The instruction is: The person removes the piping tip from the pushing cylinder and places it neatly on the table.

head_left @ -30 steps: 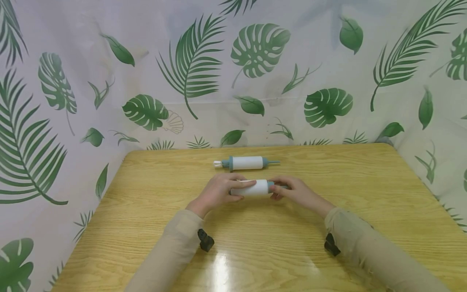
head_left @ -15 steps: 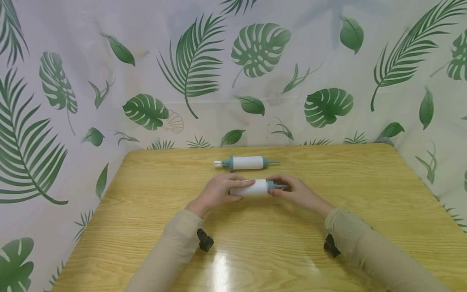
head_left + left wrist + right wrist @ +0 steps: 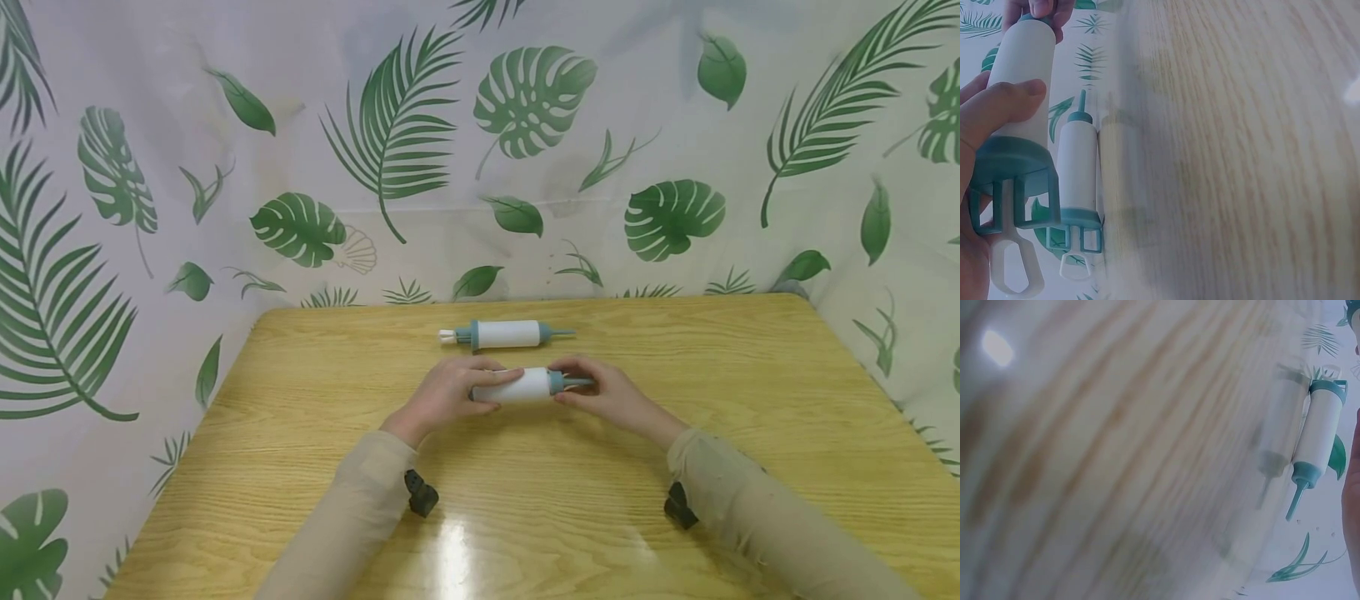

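Observation:
In the head view, my left hand [image 3: 442, 393] grips a white tube [image 3: 531, 384] lying crosswise. My right hand [image 3: 618, 398] pinches the teal cap [image 3: 556, 382] at its right end, index finger above and thumb below; a thin nozzle [image 3: 576, 382] points into that palm. The left wrist view has my left thumb [image 3: 1019, 100] across the white barrel [image 3: 1022, 56], with a teal collar [image 3: 1013, 162] and white loop handle [image 3: 1032, 275] at the near end. Right-hand fingertips [image 3: 1041, 7] touch the far end. Part of my right hand [image 3: 1352, 500] edges the right wrist view.
A similar white tube [image 3: 510, 334] with teal ends lies behind the hands, near the back edge of the wooden table [image 3: 300, 467]. A leaf-patterned sheet [image 3: 450, 250] hangs behind the table.
My right-hand fingers have shifted around the teal cap, and more of the cap and nozzle shows. My left hand and the tube have hardly moved.

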Tool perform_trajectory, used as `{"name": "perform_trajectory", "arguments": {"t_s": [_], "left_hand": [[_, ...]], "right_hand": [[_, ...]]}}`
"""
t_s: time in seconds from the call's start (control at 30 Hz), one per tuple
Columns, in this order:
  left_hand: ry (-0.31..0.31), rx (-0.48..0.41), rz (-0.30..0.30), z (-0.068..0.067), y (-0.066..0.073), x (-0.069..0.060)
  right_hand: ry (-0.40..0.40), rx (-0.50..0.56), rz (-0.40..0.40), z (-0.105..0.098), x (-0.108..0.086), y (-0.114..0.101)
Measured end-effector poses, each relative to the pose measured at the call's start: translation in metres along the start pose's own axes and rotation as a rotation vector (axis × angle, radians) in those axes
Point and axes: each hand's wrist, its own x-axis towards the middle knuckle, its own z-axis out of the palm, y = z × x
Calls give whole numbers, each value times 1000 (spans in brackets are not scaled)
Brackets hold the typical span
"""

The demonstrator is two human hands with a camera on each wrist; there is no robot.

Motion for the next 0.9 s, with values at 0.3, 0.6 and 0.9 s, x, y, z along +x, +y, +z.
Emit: {"name": "perform_trajectory", "arguments": {"t_s": [0.3,0.6,0.9], "left_hand": [[0,-17,-8,0,1,-1],[-5,-46,-24,1,-1,-1],[-16,-91,-60,0,0,-1]], "right_hand": [[7,20,-20,2,0,1],[26,49,-57,4,1,1],[55,19,-53,4,1,0]]}}
